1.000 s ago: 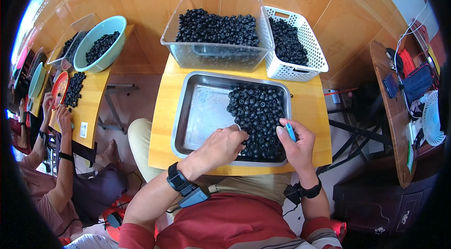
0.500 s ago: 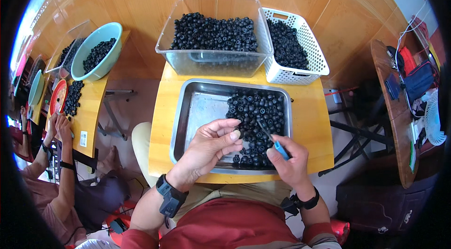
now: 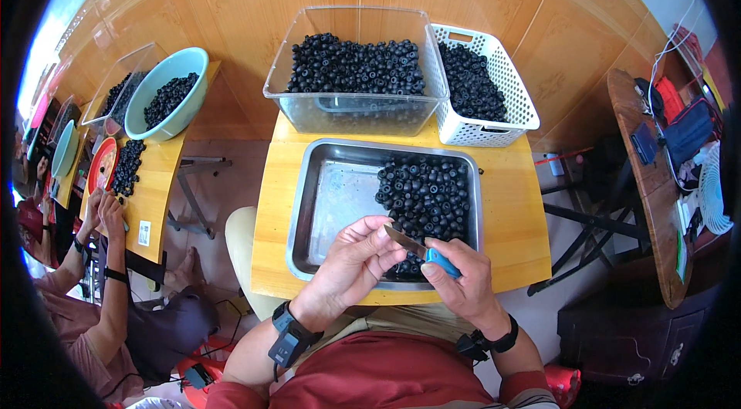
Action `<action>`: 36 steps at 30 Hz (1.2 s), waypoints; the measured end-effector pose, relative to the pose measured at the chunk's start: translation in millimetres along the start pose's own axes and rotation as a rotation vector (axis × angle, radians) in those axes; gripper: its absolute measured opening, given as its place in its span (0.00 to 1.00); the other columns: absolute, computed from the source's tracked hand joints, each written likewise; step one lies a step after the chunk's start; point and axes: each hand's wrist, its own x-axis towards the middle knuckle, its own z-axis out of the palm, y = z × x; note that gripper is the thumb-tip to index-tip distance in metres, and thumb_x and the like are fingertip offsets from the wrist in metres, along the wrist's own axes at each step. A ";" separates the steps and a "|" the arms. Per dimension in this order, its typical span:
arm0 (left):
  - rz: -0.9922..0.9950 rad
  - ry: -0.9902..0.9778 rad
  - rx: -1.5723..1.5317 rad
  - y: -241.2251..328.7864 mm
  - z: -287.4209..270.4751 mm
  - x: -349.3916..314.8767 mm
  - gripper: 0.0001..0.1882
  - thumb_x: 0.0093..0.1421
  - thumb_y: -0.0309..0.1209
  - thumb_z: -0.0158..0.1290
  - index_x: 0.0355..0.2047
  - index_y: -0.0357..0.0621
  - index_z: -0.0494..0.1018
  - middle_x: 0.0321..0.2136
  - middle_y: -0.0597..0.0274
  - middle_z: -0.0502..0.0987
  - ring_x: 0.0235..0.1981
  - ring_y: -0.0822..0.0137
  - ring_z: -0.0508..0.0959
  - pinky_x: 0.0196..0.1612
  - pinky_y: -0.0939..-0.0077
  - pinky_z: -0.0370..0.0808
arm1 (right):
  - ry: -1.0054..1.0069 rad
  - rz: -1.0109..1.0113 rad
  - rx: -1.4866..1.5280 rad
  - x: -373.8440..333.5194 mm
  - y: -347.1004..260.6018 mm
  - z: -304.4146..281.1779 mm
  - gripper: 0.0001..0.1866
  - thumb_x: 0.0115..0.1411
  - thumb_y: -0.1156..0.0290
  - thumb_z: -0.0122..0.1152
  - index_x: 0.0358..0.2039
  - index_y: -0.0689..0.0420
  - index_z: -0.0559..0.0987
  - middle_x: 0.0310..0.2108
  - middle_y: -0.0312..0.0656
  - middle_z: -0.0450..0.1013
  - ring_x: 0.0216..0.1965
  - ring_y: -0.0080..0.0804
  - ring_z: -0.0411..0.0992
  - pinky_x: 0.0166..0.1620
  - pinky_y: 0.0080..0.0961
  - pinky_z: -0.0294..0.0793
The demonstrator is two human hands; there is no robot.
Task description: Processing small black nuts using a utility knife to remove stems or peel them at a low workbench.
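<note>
**Steel blade meets fingertips above the tray**

Blue-handled knife [image 3: 423, 249] sits in the right hand [image 3: 461, 285], whose grip is clenched round the handle, blade pointing left toward the left hand [image 3: 351, 262]. That hand is raised palm-up over the near edge of the metal tray [image 3: 340, 193], fingers curled together at the blade tip; whether they pinch a fruit I cannot tell. Dark round fruits [image 3: 428, 193] fill the tray's right half on the yellow table [image 3: 513, 208]. Both forearms enter from below, wrists banded.
</note>
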 end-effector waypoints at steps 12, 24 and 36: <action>0.065 -0.081 0.019 -5.6 3.3 -10.2 0.10 0.65 0.25 0.53 0.47 0.39 0.72 0.40 0.52 0.79 0.36 0.68 0.82 0.44 0.71 0.83 | 0.043 -0.013 -0.034 -4.3 -10.3 -1.4 0.18 0.57 0.65 0.68 0.43 0.64 0.81 0.20 0.42 0.69 0.20 0.32 0.68 0.25 0.25 0.66; 0.078 -0.097 0.077 2.5 21.5 -29.1 0.07 0.65 0.29 0.55 0.41 0.40 0.75 0.33 0.59 0.76 0.32 0.70 0.77 0.39 0.74 0.81 | 0.269 0.280 0.166 -8.0 4.1 -11.8 0.18 0.63 0.64 0.64 0.46 0.66 0.79 0.27 0.32 0.74 0.29 0.16 0.67 0.32 0.18 0.69; 0.024 -0.050 0.133 -6.1 14.7 -26.8 0.10 0.64 0.26 0.56 0.45 0.39 0.75 0.38 0.57 0.80 0.39 0.67 0.82 0.45 0.71 0.82 | 0.030 -0.082 0.138 13.5 -24.9 15.4 0.22 0.55 0.69 0.71 0.49 0.63 0.78 0.25 0.43 0.72 0.25 0.31 0.73 0.29 0.23 0.71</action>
